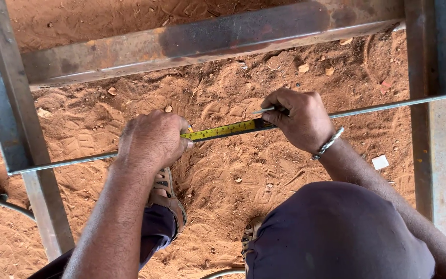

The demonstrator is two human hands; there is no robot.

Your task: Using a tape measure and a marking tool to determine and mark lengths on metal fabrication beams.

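A thin steel rod [388,106] runs left to right across a metal frame, above sandy ground. My left hand [153,138] grips the rod and holds the body end of a yellow measuring tape [223,130] against it. My right hand [298,119] pins the tape's far end to the rod and pinches a thin metal scriber or nail [262,110] at the tape. A metal bracelet [329,143] circles my right wrist.
A wide rusty steel bar [207,41] crosses the top. Upright frame members stand at the left [1,93] and right [440,129]. Red sandy soil [223,181] with footprints lies below, with my sandalled feet [169,199] on it. A white scrap [380,162] lies on the sand.
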